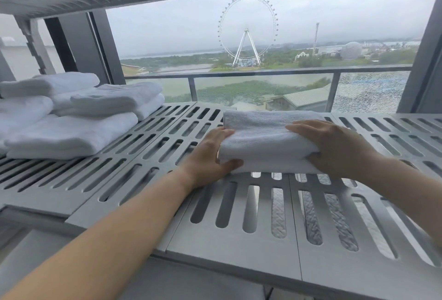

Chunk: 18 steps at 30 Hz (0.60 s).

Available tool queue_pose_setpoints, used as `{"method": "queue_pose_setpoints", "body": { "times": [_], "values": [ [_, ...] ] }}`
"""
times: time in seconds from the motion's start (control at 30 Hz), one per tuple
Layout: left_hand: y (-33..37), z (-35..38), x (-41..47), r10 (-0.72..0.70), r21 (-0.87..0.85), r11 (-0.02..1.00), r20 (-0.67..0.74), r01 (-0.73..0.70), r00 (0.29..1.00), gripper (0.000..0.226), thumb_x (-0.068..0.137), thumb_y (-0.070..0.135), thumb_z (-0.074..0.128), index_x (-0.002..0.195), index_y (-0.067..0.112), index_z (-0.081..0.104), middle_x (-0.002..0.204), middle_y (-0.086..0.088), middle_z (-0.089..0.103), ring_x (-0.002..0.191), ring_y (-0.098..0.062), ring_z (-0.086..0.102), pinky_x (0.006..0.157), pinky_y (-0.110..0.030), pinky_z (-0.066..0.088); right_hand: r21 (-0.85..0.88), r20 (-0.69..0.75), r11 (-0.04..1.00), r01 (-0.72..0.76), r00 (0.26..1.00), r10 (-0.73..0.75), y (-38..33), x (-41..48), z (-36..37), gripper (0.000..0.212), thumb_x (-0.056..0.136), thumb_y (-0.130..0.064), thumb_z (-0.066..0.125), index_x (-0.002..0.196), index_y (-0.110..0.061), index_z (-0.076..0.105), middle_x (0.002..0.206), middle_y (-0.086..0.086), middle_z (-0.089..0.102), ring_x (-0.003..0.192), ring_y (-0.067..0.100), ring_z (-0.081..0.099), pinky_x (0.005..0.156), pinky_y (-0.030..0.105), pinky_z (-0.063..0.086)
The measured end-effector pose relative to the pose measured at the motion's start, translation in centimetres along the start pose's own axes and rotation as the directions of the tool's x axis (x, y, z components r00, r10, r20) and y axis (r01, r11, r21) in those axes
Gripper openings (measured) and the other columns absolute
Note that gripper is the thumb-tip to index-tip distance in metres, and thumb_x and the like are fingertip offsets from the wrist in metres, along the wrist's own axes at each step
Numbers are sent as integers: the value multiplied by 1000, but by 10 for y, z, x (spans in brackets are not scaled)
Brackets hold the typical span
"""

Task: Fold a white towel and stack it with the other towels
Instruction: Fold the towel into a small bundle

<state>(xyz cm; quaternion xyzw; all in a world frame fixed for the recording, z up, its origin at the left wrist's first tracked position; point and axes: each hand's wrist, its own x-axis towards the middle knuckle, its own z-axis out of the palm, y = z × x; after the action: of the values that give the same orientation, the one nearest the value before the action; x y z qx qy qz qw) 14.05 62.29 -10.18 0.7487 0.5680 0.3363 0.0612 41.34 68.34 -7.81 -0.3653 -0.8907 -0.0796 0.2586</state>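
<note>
Slatted shelf [215, 252], folded towel [263, 132] (long axis left-right), left grip [205, 158], right grip [334, 146] pinching ends.

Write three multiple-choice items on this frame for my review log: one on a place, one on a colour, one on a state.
1. Where is the towel stack relative to the folded towel?
A. To its left, on the same slatted shelf
B. On the shelf above
C. On the floor

2. What colour is the slatted shelf?
A. Red
B. Grey
C. Brown

3. How is the folded towel held?
A. By no hand
B. By one hand only
C. By both hands

Answers:
1 A, the stack lies at the shelf's left end.
2 B, its slats are pale grey.
3 C, the left hand grips its left end and the right hand holds its right side.
</note>
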Motion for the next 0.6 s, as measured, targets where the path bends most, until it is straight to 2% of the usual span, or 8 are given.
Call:
{"method": "queue_pose_setpoints", "body": {
  "times": [0.07,0.17,0.23,0.3,0.37,0.43,0.5,0.6],
  "values": [
    [2,-1,1,11,-1,1000,-13,-11,1000,69,78,36,70,136,13,41,139,-4,40,130,-15,34,111,-34,28,8,-46,998,-69,997,69,2,-1,0,67,67,-6,64,131,-20,49,133,5,52,119,29,51,91,41,45],
    [3,0,1,32,40,999,13,-33,999,65,80,37,68,135,12,44,140,-4,40,130,-15,35,105,-20,29,29,-45,987,-157,986,158,4,-2,0,68,69,-11,67,133,-19,45,135,6,50,118,30,50,94,39,41],
    [6,-2,2,19,105,994,27,-22,999,66,79,39,68,135,12,44,144,-4,35,133,-18,32,110,-30,29,57,-34,986,-157,987,160,3,-3,-1,66,70,-8,65,132,-17,46,134,7,51,117,31,51,94,37,40],
    [14,-7,3,71,258,964,-31,-61,997,68,77,39,70,134,12,44,149,-6,30,137,-22,27,111,-43,29,77,-37,984,-160,986,163,1,-3,-2,64,71,-6,63,132,-17,47,133,7,52,118,30,50,94,37,40],
    [29,-5,8,274,496,838,-21,-228,962,72,74,31,71,137,15,39,150,-8,30,139,-28,25,112,-48,26,97,-38,981,-167,985,171,-1,-4,-1,64,71,-5,63,131,-17,47,133,7,52,118,31,50,96,40,42],
    [47,7,17,393,636,685,87,-355,915,77,74,17,68,142,16,31,150,-8,31,138,-31,27,110,-49,27,116,-48,977,-177,982,183,-3,-5,-1,65,70,-6,63,131,-18,47,132,8,52,116,32,52,95,43,43],
    [61,22,22,344,652,673,141,-349,928,80,77,4,59,145,18,21,150,-7,28,136,-29,31,106,-47,35,133,-83,973,-191,976,203,-3,-9,-1,63,69,-7,65,129,-18,49,130,8,54,112,33,54,91,40,44],
    [56,36,23,252,594,757,119,-272,960,84,77,-8,50,146,22,13,148,-4,33,125,-27,46,95,-41,46,114,-143,972,-206,965,221,6,-19,-1,59,69,-12,68,126,-16,52,124,9,59,103,34,59,81,39,45]
  ]
}}
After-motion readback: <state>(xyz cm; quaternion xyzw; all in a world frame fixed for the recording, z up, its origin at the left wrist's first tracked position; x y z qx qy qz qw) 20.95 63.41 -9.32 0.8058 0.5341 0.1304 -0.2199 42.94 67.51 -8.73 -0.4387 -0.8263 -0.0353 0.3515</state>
